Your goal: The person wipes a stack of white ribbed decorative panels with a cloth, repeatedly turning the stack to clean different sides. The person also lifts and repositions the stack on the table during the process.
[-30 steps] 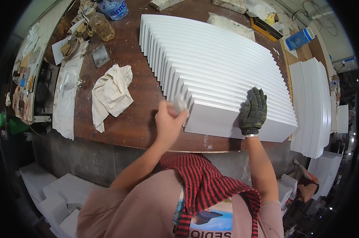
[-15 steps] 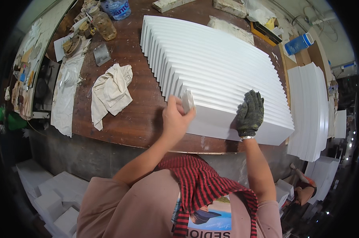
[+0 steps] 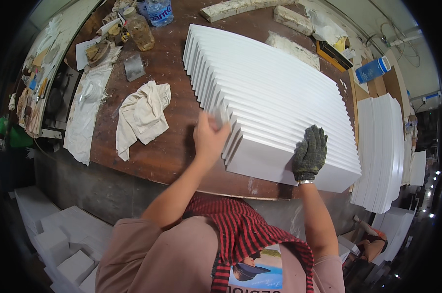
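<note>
A fanned stack of white boards point(image 3: 270, 83) lies on the brown table point(image 3: 177, 161), each board set back from the one below so the edges form steps. My bare left hand point(image 3: 210, 139) is at the stack's left ends, its fingers pinched on a small pale, translucent-looking block point(image 3: 222, 115). Motion blurs the block, so its exact kind is unclear. In a dark knitted glove, my right hand point(image 3: 311, 154) rests flat on the near right part of the stack, fingers stretched out and holding nothing.
Left of the stack lie a crumpled cream cloth point(image 3: 144, 117) and a small grey metal plate point(image 3: 134, 67). Behind are a jar point(image 3: 139, 31), a water bottle point(image 3: 160, 12) and a black-and-yellow box point(image 3: 334, 54). More white boards point(image 3: 377, 151) stand at the right. A person point(image 3: 372, 241) is at lower right.
My left hand has moved slightly away from me and left along the stepped board ends, with the block in it. My right hand stays on the stack; the whole view has shifted a little.
</note>
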Available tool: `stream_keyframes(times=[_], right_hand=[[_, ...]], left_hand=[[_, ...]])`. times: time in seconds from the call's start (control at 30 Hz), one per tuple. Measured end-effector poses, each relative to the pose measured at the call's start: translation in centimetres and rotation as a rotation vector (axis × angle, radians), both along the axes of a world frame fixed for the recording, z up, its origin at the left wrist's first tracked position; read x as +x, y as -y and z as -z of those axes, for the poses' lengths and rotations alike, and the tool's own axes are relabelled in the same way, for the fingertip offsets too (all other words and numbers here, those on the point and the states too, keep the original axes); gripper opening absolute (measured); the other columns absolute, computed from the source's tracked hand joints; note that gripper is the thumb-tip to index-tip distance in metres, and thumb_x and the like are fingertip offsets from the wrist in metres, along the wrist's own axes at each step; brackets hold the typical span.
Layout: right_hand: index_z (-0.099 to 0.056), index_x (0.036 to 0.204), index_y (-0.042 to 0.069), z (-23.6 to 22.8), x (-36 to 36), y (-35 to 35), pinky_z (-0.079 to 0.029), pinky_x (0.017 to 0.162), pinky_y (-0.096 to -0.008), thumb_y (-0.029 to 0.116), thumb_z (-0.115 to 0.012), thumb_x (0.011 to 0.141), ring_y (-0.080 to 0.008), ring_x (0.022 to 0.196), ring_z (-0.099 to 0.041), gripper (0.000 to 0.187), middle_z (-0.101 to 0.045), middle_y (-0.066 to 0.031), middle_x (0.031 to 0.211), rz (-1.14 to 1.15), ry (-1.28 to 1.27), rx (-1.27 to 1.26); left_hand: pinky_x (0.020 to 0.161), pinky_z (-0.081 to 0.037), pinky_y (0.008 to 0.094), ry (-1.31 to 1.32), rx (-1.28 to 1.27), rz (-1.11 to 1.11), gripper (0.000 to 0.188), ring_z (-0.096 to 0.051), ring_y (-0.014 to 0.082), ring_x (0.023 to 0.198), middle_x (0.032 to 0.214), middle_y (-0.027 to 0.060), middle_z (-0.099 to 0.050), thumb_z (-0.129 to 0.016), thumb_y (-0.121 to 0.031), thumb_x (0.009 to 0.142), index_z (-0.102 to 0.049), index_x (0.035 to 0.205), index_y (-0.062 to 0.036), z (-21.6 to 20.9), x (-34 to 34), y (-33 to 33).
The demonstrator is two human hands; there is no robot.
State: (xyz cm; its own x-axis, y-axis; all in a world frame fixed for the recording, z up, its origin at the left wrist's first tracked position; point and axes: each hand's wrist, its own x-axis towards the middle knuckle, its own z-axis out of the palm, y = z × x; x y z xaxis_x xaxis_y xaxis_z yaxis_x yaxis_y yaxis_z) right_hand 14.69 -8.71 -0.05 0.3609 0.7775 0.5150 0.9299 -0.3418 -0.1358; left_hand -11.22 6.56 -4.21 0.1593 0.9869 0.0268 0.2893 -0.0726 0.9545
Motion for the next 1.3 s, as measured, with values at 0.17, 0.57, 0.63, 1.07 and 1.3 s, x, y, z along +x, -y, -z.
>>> stream_keyframes(times=[0.17,0.57,0.63,1.07,1.3], right_hand=[[-0.067,0.122,0.003,0.0,0.0,0.0,-0.030,0.120,-0.0549,0.020,-0.049,0.096,-0.0386,0.135,-0.052,0.035,-0.063,-0.0172,0.136,0.005,0.012,0.020],[-0.065,0.124,0.004,-0.1,-0.1,-0.1,-0.030,0.119,-0.0563,0.024,-0.044,0.098,-0.0405,0.136,-0.050,0.039,-0.061,-0.0179,0.137,0.003,0.009,-0.021],[-0.065,0.124,0.004,-0.2,-0.2,0.0,-0.030,0.119,-0.0562,0.025,-0.043,0.099,-0.0406,0.136,-0.050,0.039,-0.061,-0.0180,0.138,0.004,0.010,-0.008],[-0.064,0.125,0.002,-0.7,-0.7,-0.2,-0.031,0.119,-0.0534,0.026,-0.041,0.102,-0.0405,0.137,-0.049,0.041,-0.061,-0.0174,0.138,0.007,-0.026,-0.016],[-0.063,0.124,0.002,-0.9,-0.6,-0.4,-0.031,0.118,-0.0584,0.026,-0.041,0.099,-0.0430,0.135,-0.050,0.041,-0.061,-0.0199,0.136,0.008,-0.020,-0.032]], left_hand=[[0.059,-0.048,0.0375,-0.159,-0.212,-0.061,0.038,-0.058,0.0182,0.061,0.069,0.0051,-0.058,-0.084,-0.016,0.074,-0.054,0.094,-0.0029,-1.1,-2.0,-0.4],[0.063,-0.052,0.0386,-0.111,-0.333,0.061,0.039,-0.064,0.0253,0.061,0.068,0.0113,-0.063,-0.082,-0.017,0.075,-0.051,0.093,-0.0009,-1.6,-0.9,-2.7],[0.062,-0.051,0.0387,0.020,-0.168,0.013,0.041,-0.063,0.0250,0.060,0.069,0.0111,-0.063,-0.083,-0.017,0.075,-0.050,0.095,-0.0017,-1.4,-1.1,-3.6],[0.056,-0.046,0.0340,0.123,0.098,0.043,0.033,-0.055,0.0146,0.061,0.067,0.0051,-0.054,-0.077,-0.009,0.082,-0.048,0.097,-0.0011,-1.8,-1.4,-7.3],[0.067,-0.051,0.0458,-0.040,-0.109,0.157,0.037,-0.066,0.0343,0.071,0.077,0.0164,-0.064,-0.078,-0.018,0.080,-0.051,0.100,-0.0030,-2.0,-1.5,-8.4]])
